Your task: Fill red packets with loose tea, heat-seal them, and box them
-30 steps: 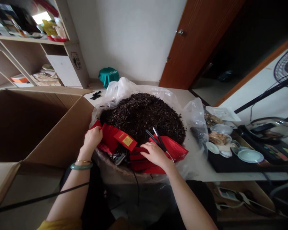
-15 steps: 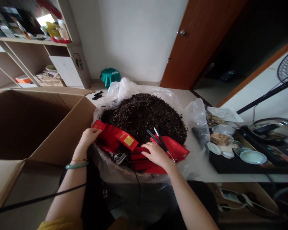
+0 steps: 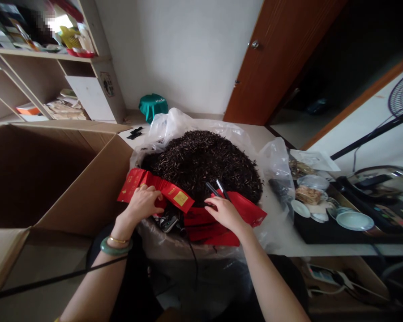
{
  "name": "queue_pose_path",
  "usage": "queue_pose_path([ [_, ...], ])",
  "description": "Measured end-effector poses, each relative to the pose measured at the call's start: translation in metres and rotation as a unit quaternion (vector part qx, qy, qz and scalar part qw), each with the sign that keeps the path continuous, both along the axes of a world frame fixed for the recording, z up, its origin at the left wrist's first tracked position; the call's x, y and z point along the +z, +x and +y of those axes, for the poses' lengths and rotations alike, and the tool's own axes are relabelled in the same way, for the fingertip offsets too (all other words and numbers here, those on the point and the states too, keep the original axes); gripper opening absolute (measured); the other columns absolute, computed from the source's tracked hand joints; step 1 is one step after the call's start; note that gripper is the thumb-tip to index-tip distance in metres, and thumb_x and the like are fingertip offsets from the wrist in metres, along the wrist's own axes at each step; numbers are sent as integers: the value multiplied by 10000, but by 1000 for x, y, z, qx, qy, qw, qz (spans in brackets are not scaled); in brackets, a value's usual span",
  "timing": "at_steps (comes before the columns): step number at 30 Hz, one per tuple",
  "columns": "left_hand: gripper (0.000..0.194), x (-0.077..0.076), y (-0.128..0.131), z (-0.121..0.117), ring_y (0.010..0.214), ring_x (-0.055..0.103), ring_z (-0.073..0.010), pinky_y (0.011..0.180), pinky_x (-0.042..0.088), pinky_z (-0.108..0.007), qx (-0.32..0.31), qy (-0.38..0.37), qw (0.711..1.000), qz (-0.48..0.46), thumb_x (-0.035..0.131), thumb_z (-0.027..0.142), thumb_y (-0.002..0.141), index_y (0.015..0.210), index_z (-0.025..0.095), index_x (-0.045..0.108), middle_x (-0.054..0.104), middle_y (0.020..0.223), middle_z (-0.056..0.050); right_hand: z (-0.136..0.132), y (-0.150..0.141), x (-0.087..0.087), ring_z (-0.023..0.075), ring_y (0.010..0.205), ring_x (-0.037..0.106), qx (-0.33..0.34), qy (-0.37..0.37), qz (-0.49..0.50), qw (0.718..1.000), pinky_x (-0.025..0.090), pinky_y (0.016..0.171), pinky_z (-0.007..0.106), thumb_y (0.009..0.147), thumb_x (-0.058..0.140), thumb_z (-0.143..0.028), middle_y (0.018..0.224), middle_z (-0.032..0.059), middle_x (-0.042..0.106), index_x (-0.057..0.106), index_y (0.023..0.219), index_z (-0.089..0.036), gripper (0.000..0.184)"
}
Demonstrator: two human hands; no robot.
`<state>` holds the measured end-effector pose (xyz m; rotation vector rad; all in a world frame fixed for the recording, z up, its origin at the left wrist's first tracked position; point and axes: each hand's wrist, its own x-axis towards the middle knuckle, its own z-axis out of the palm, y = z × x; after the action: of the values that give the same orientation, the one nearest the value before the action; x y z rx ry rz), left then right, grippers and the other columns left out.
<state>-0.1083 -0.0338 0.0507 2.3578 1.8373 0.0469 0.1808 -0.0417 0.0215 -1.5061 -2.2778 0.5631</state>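
A large mound of dark, dry, twisted leaf-like pieces (image 3: 201, 156) fills a container lined with clear plastic (image 3: 174, 118). Red packets (image 3: 134, 182) lie in a fanned row on its near left edge, one showing a gold square. Over this row my left hand (image 3: 143, 203) rests, its fingers curved and thumb apart. More red packets (image 3: 215, 230) are stacked on the near right. My right hand (image 3: 225, 213) lies above them, fingers bent with a gap between, beside a black and silver two-armed tool (image 3: 224, 190). The hand hides the tool's lower end.
An open cardboard box (image 3: 87, 183) stands at the left. On the right are small white dishes (image 3: 354, 220), bags of dried pieces (image 3: 307, 194) and a glass-lidded appliance (image 3: 383, 183). A black cord (image 3: 57, 281) crosses my left forearm.
My left hand has left the outer end of the red packet row and moved right, towards its middle. My right hand has shifted slightly; its fingers are now closer to the two-armed tool.
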Motion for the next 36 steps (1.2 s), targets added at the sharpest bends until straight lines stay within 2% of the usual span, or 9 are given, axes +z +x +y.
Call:
queue_pose_path([
  [7,262,3,31,-15,1006,537,-310,819,369,-391,-10,-13,996,91,744,270,694,934,182,690,633,1045,-125,0,-1,-5,228,983,677,7,18,-10,1000,517,890,342,859,586,-215,1044,75,723,700,1034,-207,209],
  [15,137,3,38,-19,965,593,-323,787,378,-399,-13,-33,998,54,611,177,779,862,113,700,687,962,-161,-6,6,-14,220,842,694,1,53,47,997,546,779,332,856,560,-268,972,70,732,705,985,-212,202],
  [19,184,5,40,-21,959,619,-320,797,407,-395,-9,-36,998,44,616,243,800,902,114,698,699,970,-153,-26,38,-18,219,826,671,-90,178,82,976,535,774,341,891,504,-324,903,72,724,708,928,-215,234],
  [21,209,8,44,-22,950,633,-305,805,424,-388,-26,-32,999,29,608,284,823,920,119,691,703,960,-146,-35,61,-23,243,889,649,-162,256,51,952,508,846,387,891,488,-321,916,95,715,708,919,-200,253],
  [23,224,11,50,-24,945,644,-296,814,438,-384,-55,-24,998,13,589,301,848,941,120,683,704,948,-142,-40,83,-31,275,935,623,-218,283,-1,934,483,881,439,871,496,-331,966,127,702,700,971,-175,276],
  [26,234,12,62,-27,942,653,-294,820,455,-378,-93,-15,996,-10,574,302,866,975,119,671,705,943,-143,-40,105,-41,307,985,606,-232,217,-66,946,475,879,467,818,557,-362,1054,155,681,676,1075,-151,353],
  [29,221,7,73,-27,952,655,-287,820,468,-362,-116,-16,992,-42,588,297,860,988,133,664,706,946,-137,-35,104,-45,329,1088,571,-217,150,-109,958,454,901,490,795,604,-365,1166,127,652,690,1077,-205,336],
  [33,204,-5,82,-27,974,652,-268,848,474,-358,-141,-23,987,-69,587,259,857,1017,158,663,707,972,-120,-31,81,-45,325,1106,572,-204,147,-117,961,385,972,552,810,614,-382,1149,99,667,711,1037,-251,279],
  [36,209,-11,85,-28,982,650,-260,866,473,-354,-158,-25,985,-64,602,249,844,1026,165,666,705,987,-115,-31,66,-48,305,1090,593,-164,161,-102,968,417,974,505,816,618,-367,1143,123,667,707,1049,-221,290],
])
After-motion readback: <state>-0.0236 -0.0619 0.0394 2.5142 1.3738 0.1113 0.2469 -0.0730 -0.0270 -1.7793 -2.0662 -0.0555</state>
